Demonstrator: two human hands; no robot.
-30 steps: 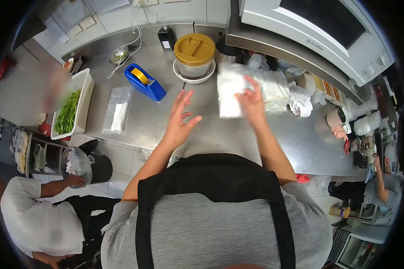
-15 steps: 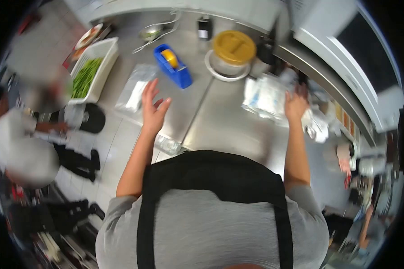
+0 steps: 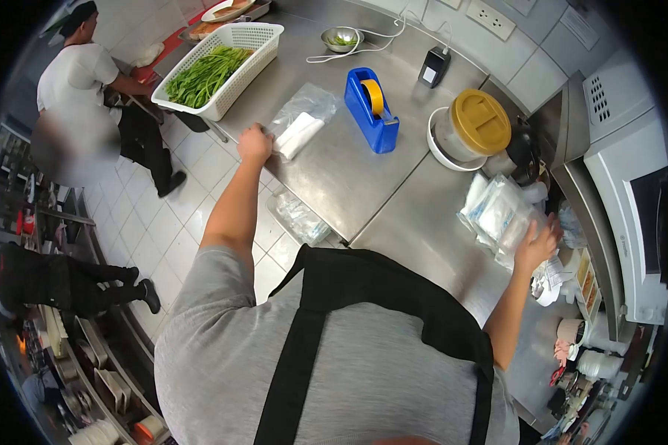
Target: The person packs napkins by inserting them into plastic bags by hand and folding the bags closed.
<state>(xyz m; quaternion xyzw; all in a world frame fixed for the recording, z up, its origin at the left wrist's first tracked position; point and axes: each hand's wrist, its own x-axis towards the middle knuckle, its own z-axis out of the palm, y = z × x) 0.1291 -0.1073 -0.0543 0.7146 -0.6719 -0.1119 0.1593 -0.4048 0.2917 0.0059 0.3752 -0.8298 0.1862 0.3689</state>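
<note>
My left hand [image 3: 255, 144] is at the left edge of the steel table, its fingers curled closed at the near corner of a clear plastic bag [image 3: 315, 104]. Inside or on that bag lies a white folded bundle [image 3: 300, 135]. Over on the right, my right hand [image 3: 538, 241] is open, fingers apart, at the edge of a stack of clear and white plastic packets [image 3: 501, 215]. Between the hands stands a blue tape dispenser [image 3: 375, 122] with a yellow roll.
A white basket of green vegetables [image 3: 263, 55] stands at the back left. Beyond the packets are a yellow-lidded tub [image 3: 482, 130], a black charger [image 3: 433, 68] and a small metal bowl [image 3: 341, 40]. A microwave [image 3: 623, 200] is at right. A co-worker [image 3: 85, 67] stands left.
My left hand, earlier raised with fingers spread, has come down and closed at the bag's corner. My right hand stays by the packets. The view has turned, shifting the table items rightward.
</note>
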